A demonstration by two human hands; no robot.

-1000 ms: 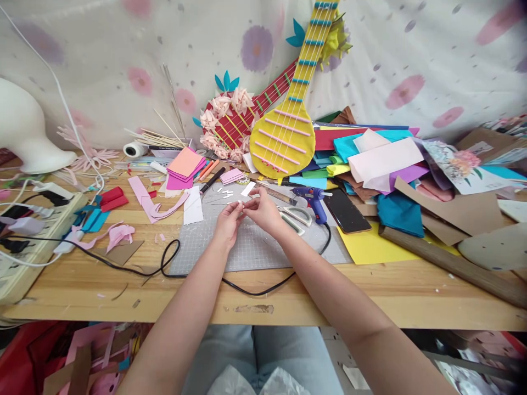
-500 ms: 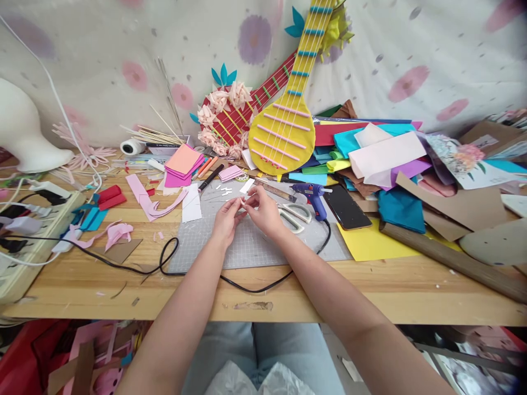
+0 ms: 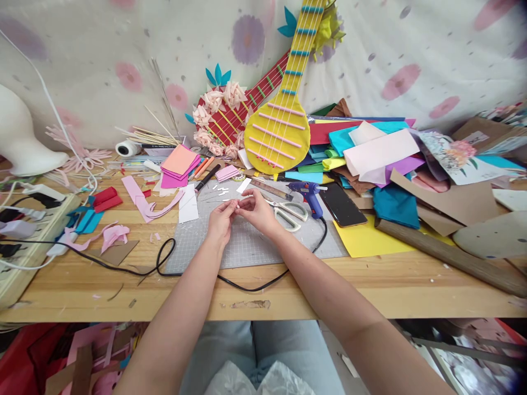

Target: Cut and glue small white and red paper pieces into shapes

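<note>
My left hand (image 3: 221, 219) and my right hand (image 3: 257, 209) meet over the grey cutting mat (image 3: 251, 247), fingertips pinched together on a small white paper piece (image 3: 237, 204). Several more small white paper bits (image 3: 221, 191) lie on the mat just beyond the fingers. White-handled scissors (image 3: 288, 213) rest right of my right hand, and a blue glue gun (image 3: 308, 195) stands beyond them, its black cord (image 3: 242, 285) looping along the mat's front edge.
A yellow paper guitar (image 3: 280, 126) and a red one (image 3: 234, 118) lean on the cloth wall. Coloured foam sheets (image 3: 370, 153) pile up at the right, beside a black phone (image 3: 341, 204). A power strip (image 3: 33, 230) sits left; pink sheets (image 3: 181, 164) lie behind the mat.
Both hands stay pinched on the small white piece at the same place on the mat; the fingers shift slightly. The view has tilted a little.
</note>
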